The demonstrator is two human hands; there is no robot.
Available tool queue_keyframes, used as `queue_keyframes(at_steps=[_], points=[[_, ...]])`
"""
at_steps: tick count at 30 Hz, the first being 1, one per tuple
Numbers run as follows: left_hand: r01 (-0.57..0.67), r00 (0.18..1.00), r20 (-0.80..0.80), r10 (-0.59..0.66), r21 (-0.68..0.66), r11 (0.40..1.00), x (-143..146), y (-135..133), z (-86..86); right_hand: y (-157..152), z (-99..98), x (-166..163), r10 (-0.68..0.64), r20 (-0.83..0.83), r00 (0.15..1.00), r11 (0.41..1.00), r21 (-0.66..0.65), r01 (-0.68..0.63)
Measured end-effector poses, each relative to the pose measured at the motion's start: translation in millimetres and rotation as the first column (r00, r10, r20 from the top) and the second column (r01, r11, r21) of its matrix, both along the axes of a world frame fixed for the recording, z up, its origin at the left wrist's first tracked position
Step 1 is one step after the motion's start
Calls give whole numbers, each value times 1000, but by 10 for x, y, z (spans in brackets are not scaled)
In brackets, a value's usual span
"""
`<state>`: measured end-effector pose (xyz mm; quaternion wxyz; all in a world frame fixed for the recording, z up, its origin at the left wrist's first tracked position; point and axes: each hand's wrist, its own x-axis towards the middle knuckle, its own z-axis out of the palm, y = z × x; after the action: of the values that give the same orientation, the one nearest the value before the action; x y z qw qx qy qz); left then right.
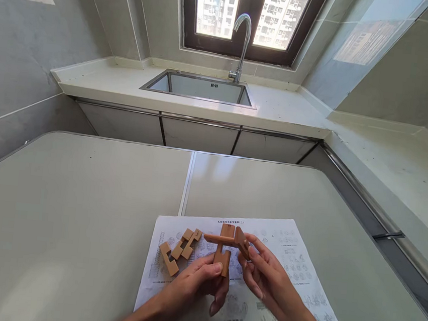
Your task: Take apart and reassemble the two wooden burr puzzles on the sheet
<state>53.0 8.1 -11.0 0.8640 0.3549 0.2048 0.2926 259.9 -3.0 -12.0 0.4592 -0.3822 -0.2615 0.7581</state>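
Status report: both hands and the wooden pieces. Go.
Left hand grips upright wooden piece. Right hand holds crosswise piece against it. Three loose pieces lie on printed sheet, left of the hands. Nothing blocking.

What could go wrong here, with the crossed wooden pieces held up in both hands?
1. The joined pieces are pinched only by fingertips of the left hand and right hand; they could slip apart and drop.
2. The loose blocks lie close by on the instruction sheet; a wrist could knock them.
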Motion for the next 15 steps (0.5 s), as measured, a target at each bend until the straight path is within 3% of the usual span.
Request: queue_keyframes(at_steps=[8, 15], points=[[103, 994, -51, -100, 71, 992, -19, -17, 114, -36, -16, -70, 141, 4, 990, 990, 20, -141], [177, 983, -59, -173, 69, 982, -41, -37, 130, -53, -14, -96, 130, 37, 991, 991, 31, -131]])
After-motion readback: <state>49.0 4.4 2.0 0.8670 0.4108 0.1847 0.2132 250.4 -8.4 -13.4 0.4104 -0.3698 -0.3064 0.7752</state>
